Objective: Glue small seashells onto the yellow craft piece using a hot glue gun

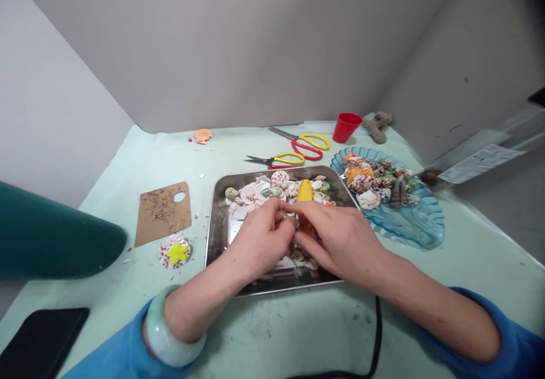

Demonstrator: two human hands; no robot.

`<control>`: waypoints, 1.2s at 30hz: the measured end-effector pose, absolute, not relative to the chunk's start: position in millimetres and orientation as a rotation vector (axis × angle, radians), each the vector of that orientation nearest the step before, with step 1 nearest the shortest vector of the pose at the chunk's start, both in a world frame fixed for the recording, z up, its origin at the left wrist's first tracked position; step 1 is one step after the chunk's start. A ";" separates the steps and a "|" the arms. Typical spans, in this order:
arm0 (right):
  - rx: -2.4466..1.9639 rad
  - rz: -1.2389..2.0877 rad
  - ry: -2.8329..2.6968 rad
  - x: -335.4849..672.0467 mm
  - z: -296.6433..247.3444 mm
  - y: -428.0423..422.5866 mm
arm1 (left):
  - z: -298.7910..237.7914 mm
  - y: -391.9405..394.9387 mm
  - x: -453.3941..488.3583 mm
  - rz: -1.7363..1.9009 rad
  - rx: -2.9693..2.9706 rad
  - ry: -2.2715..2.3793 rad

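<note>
Both my hands meet over a steel tray [217, 228] that holds several seashells [259, 192]. My left hand [261, 240] is closed, its fingertips pinching a small pale thing I cannot make out. My right hand [336, 240] is closed around a yellow-orange tool [305, 191] whose tip sticks out above my fingers. A black cord [377, 333] runs down from under my right wrist. The fingers of the two hands touch at the middle of the tray. A pale bangle [164, 336] sits on my left wrist.
A blue glass dish [419, 223] of shells lies right of the tray. Two yellow-handled scissors [306, 143], a red cup [346, 126], a brown cardboard piece [164, 211], a shell disc with a yellow star [175, 252], a black phone [40, 342] and a dark green object [51, 234] surround it.
</note>
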State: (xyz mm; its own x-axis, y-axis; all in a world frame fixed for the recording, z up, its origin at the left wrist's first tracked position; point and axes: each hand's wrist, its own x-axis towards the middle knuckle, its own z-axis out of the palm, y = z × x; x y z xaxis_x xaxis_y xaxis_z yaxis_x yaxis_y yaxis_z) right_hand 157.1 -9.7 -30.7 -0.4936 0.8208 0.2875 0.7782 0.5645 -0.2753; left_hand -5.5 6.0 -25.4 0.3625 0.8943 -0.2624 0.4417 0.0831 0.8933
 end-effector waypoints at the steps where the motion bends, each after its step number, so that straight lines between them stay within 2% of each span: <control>1: -1.295 0.145 -2.411 157.0 -30.6 -9.8 | -24.7 5.8 -5.4 0.523 1.525 1.247; 16: -1.289 0.087 -2.387 157.5 -31.7 -11.8 | -24.1 3.5 -5.9 0.597 1.383 1.204; 27: -1.442 0.321 -2.358 156.7 -27.5 -10.2 | -19.7 4.0 -6.1 0.583 1.443 1.168; 36: -1.450 0.343 -2.348 156.5 -26.9 -11.4 | -19.4 3.3 -5.6 0.635 1.363 1.121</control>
